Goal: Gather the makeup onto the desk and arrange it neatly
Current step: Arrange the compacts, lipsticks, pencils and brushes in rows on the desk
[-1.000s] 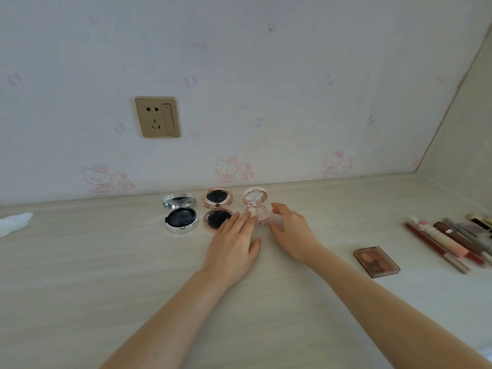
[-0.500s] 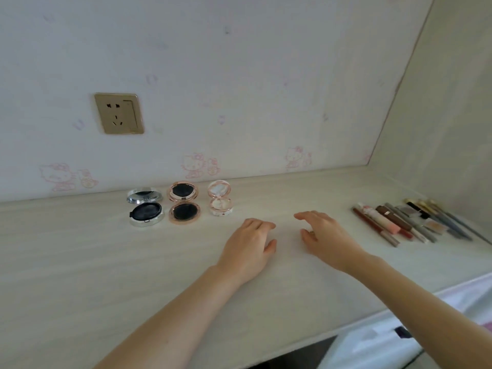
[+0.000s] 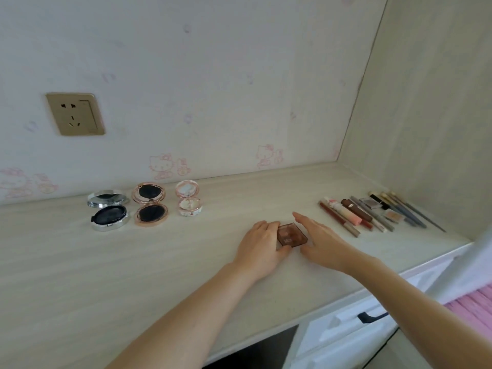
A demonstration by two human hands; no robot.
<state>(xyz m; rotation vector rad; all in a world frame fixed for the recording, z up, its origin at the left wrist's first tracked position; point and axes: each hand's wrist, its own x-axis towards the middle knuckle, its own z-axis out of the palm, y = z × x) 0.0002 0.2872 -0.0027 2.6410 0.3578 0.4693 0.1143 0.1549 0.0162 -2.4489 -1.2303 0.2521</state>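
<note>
A small brown square eyeshadow palette [image 3: 291, 234] lies flat on the pale wooden desk [image 3: 119, 267]. My left hand [image 3: 262, 245] holds its left edge, fingers along the far side and thumb at the near corner. My right hand [image 3: 322, 241] lies against its right edge with straight fingers. At the back left, three open round compacts stand in a row: a silver one [image 3: 107, 211], a rose-gold one [image 3: 150, 205] and a small pink one [image 3: 189, 199].
Lipsticks, pencils and brushes [image 3: 372, 214] lie side by side at the right, close to the side panel [image 3: 426, 129]. A wall socket [image 3: 76, 114] sits above the compacts. A white drawer with a dark handle [image 3: 370, 316] is under the desk's front edge.
Both hands left the small pink compact and moved right along the desk. They now close in on the brown palette from both sides. The view has swung right.
</note>
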